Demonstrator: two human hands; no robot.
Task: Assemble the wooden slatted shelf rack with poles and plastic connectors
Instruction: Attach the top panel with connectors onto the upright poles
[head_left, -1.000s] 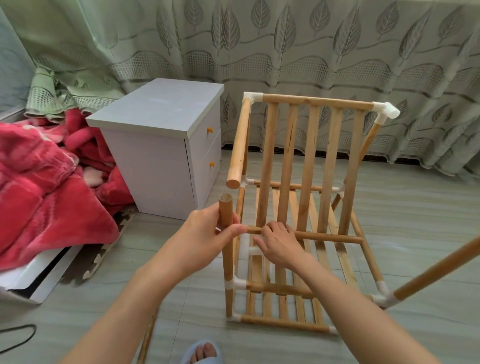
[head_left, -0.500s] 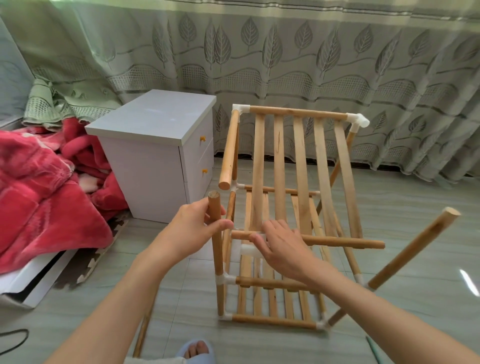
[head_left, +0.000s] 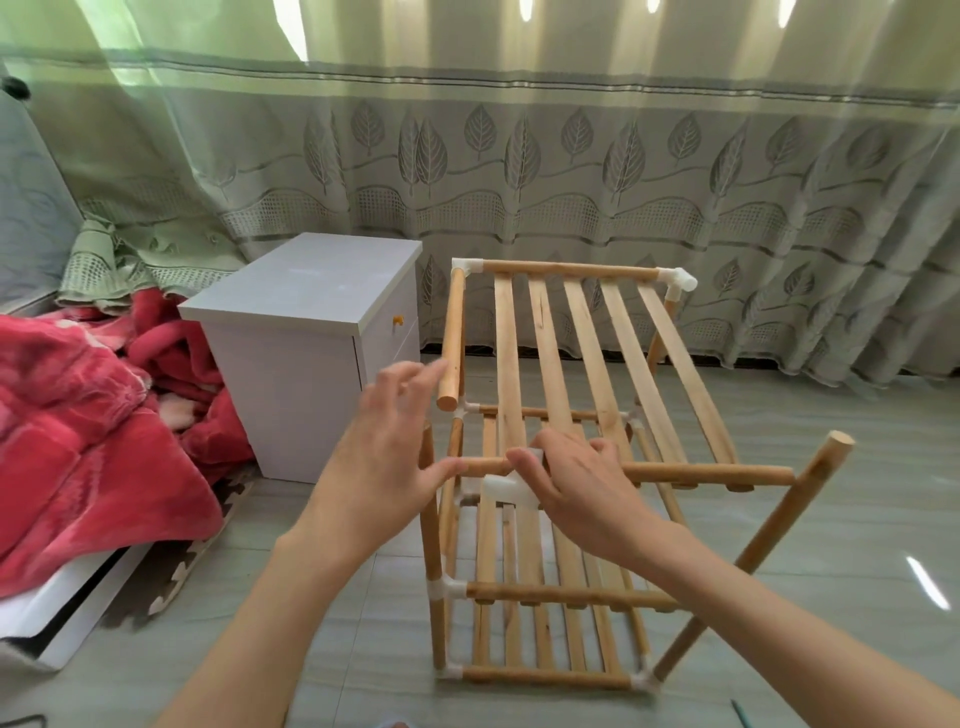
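The wooden rack (head_left: 550, 592) stands on the floor with two lower slatted shelves joined by white plastic connectors (head_left: 441, 588). A top slatted panel (head_left: 597, 364) slopes toward me. Its front rail (head_left: 717, 474) hangs loose, and the rail's left end is bare. My right hand (head_left: 576, 483) curls its fingers over that rail, with a loose white connector (head_left: 506, 491) just under the thumb. My left hand (head_left: 389, 447) hovers open and blurred, fingers spread, beside the front-left upright pole (head_left: 430, 525) without gripping it. The front-right pole (head_left: 753, 556) leans outward. The top left side pole (head_left: 453, 338) ends free.
A white bedside cabinet (head_left: 301, 312) stands just left of the rack. Further left, a red blanket (head_left: 78, 441) lies on a bed. A leaf-patterned curtain (head_left: 571, 171) hangs behind. Grey tiled floor (head_left: 857, 519) lies to the right.
My left hand has let go of the front-left upright pole and lifted with its fingers spread. My right hand stays on the front rail. The view has tilted up.
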